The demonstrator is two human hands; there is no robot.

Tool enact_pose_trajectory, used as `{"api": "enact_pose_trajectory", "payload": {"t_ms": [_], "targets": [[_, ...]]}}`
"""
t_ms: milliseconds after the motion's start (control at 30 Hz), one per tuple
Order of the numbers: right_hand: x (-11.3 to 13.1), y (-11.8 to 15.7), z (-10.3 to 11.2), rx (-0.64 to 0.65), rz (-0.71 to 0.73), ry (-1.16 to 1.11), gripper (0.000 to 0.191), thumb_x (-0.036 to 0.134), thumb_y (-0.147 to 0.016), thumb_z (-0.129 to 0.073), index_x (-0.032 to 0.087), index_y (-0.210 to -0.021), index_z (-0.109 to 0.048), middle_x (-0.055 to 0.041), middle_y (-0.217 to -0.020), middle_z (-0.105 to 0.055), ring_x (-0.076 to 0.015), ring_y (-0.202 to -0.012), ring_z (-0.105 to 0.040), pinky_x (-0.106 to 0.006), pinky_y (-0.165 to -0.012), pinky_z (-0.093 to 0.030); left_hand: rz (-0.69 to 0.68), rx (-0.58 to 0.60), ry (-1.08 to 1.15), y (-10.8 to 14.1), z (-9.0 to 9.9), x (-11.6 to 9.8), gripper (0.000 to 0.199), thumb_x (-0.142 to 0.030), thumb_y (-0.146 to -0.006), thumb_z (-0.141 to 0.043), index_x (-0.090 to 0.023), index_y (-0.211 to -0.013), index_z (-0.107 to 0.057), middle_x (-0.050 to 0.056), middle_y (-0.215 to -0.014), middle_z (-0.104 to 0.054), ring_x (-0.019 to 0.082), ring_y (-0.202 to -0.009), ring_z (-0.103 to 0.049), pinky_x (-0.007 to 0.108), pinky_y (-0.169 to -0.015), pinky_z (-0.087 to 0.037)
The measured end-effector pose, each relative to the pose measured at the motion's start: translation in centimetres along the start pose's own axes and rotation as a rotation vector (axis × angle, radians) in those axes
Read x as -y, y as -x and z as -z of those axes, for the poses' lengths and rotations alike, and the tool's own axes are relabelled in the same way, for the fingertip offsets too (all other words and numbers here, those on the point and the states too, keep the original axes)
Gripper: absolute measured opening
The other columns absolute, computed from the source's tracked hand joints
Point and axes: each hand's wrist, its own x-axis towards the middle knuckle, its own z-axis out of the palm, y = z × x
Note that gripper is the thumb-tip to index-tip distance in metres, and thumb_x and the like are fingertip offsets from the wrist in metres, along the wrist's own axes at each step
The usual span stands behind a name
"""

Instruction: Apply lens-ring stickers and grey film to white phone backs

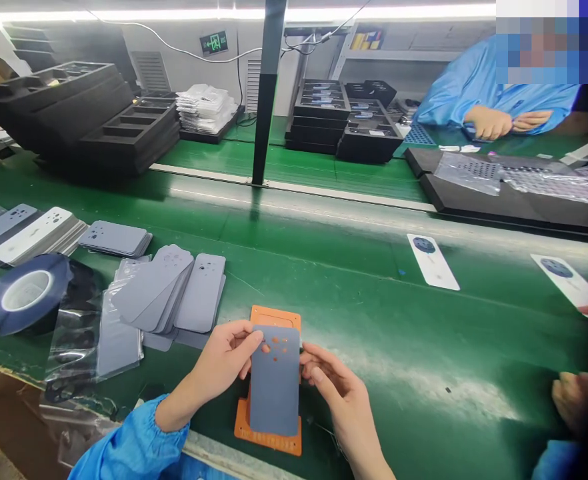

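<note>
My left hand pinches the upper left edge of a grey phone back sheet between thumb and fingers. Small holes are grouped near its top, and orange shows through them. Under the sheet lies an orange jig, mostly covered. At the sheet's right edge is my right hand, its fingers curved and apart, holding nothing; whether the fingertips touch the edge I cannot tell. Left of my hands, similar grey sheets lie in fanned, overlapping piles, some on clear plastic sleeves.
A roll of dark film lies at the left, near a stack of white phone back sheets. White panels rest at the right. Black foam trays stand behind. Across the bench is a person in blue sleeves; another person's hand shows at right.
</note>
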Motion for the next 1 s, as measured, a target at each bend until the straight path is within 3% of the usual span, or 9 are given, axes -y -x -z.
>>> {"api": "enact_pose_trajectory", "payload": {"t_ms": [267, 400, 500, 600, 667, 733, 900, 1000], "targets": [[0.6, -0.5, -1.1, 0.093, -0.040, 0.030, 0.045, 0.055, -0.075, -0.084, 0.022, -0.105, -0.082, -0.0089, -0.091, -0.079, -0.0220, -0.079, -0.072, -0.031, -0.071, -0.062, 0.009, 0.042, 0.053, 0.3, 0.6, 0.3, 0.051, -0.066, -0.087, -0.064, -0.015, -0.080, -0.063, 0.007, -0.086, -0.073, 0.004, -0.042, -0.045, 0.020, -0.044, -0.035], [0.7, 0.9, -1.8, 0.137, -0.050, 0.076, 0.035, 0.050, -0.076, -0.085, 0.021, -0.094, -0.081, -0.0091, -0.082, -0.079, -0.0224, -0.073, -0.073, -0.030, -0.067, -0.062, -0.009, -0.002, 0.103, 0.1, 0.6, 0.9, 0.055, -0.070, -0.087, -0.063, -0.015, -0.078, -0.062, 0.001, -0.073, -0.065, 0.003, -0.041, -0.038, 0.019, -0.043, -0.030], [1.0, 2.5, -3.1, 0.047, 0.177, 0.204, 0.015, 0.036, -0.082, -0.081, 0.022, -0.087, -0.079, -0.0062, -0.074, -0.075, -0.0192, -0.064, -0.070, -0.028, -0.061, -0.061, -0.041, -0.110, 0.125, 0.7, 0.0, 1.8, 0.053, -0.067, -0.089, -0.064, -0.015, -0.095, -0.067, 0.001, -0.076, -0.065, 0.007, -0.049, -0.045, 0.021, -0.049, -0.040], [1.0, 4.0, -4.9, -0.069, 0.524, 0.367, 0.010, 0.021, -0.084, -0.077, 0.026, -0.092, -0.081, -0.0061, -0.076, -0.076, -0.0198, -0.065, -0.071, -0.029, -0.063, -0.061, -0.147, -0.253, 0.188, 2.5, -1.0, 3.4, 0.059, -0.061, -0.095, -0.062, -0.021, -0.139, -0.056, 0.010, -0.121, -0.068, 0.016, -0.088, -0.065, 0.028, -0.080, -0.054], [0.7, 4.7, -6.1, -0.110, 0.678, 0.436, 0.022, 0.013, -0.083, -0.076, 0.029, -0.097, -0.082, -0.0063, -0.080, -0.078, -0.0211, -0.067, -0.073, -0.031, -0.065, -0.062, -0.183, -0.215, 0.301, 3.9, -1.8, 4.3, 0.068, -0.062, -0.099, -0.056, -0.026, -0.155, -0.042, 0.012, -0.147, -0.056, 0.024, -0.120, -0.061, 0.037, -0.103, -0.049], [0.0, 5.0, -7.2, -0.110, 0.769, 0.472, 0.032, 0.007, -0.082, -0.075, 0.032, -0.102, -0.082, -0.0050, -0.083, -0.079, -0.0213, -0.068, -0.075, -0.032, -0.067, -0.063, -0.133, -0.130, 0.472, 4.8, -2.5, 4.8, 0.072, -0.068, -0.097, -0.052, -0.024, -0.154, -0.044, 0.013, -0.147, -0.057, 0.030, -0.129, -0.057, 0.044, -0.110, -0.045], [-2.0, 4.7, -8.2, 0.058, 0.949, 0.539, 0.048, 0.001, -0.081, -0.073, 0.031, -0.118, -0.078, -0.0049, -0.092, -0.081, -0.0231, -0.078, -0.079, -0.032, -0.073, -0.066, 0.132, 0.020, 0.791, 4.5, -2.8, 3.5, 0.072, -0.077, -0.089, -0.055, -0.013, -0.117, -0.072, 0.014, -0.104, -0.077, 0.034, -0.108, -0.069, 0.047, -0.100, -0.051], [-2.4, 4.7, -7.7, 0.093, 0.974, 0.549, 0.049, -0.001, -0.080, -0.073, 0.030, -0.117, -0.077, -0.0044, -0.090, -0.081, -0.0228, -0.079, -0.078, -0.033, -0.073, -0.066, 0.175, 0.067, 0.888, 4.0, -2.4, 2.8, 0.068, -0.072, -0.088, -0.060, -0.011, -0.115, -0.074, 0.014, -0.105, -0.078, 0.032, -0.106, -0.071, 0.044, -0.100, -0.050]]}}
